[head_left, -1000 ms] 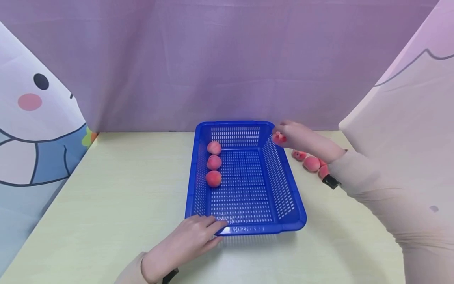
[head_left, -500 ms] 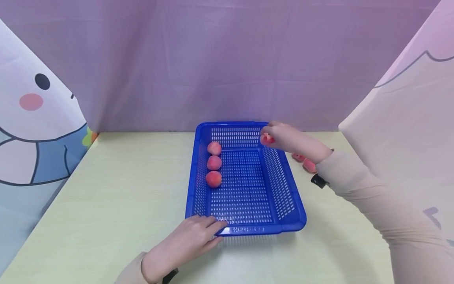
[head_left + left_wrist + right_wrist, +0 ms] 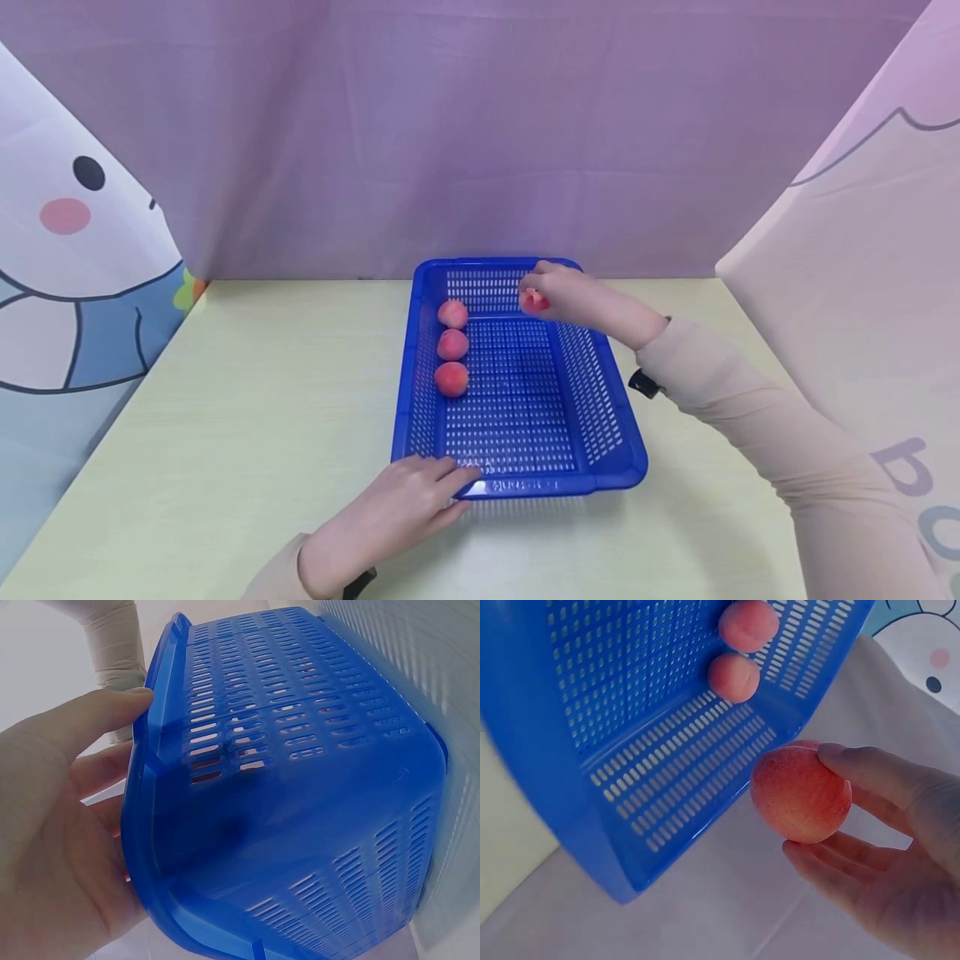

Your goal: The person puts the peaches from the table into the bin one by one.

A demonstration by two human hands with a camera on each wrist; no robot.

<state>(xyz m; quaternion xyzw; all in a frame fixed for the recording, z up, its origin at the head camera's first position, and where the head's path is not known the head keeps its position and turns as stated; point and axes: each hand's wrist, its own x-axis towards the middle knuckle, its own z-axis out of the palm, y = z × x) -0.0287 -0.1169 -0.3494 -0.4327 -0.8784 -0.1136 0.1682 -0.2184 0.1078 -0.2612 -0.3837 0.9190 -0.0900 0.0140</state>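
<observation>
While it hangs over the far right part of the blue slotted plastic basket (image 3: 525, 392), the small round pink-red peach (image 3: 801, 791) sits pinched in the right hand (image 3: 570, 293), whose grip is curled round it. Three more pink peaches (image 3: 452, 346) lie in a row along the basket's left wall. Resting on the pale yellow bench (image 3: 225, 400), the left hand (image 3: 397, 508) has a loose, straight-fingered grip touching the basket's near left corner.

Pale yellow-green table (image 3: 225, 400), blue perforated basket (image 3: 600, 392) resting on it near centre, basket's near rim toward table's front edge, left hand (image 3: 390, 512) resting on tabletop touching that rim
</observation>
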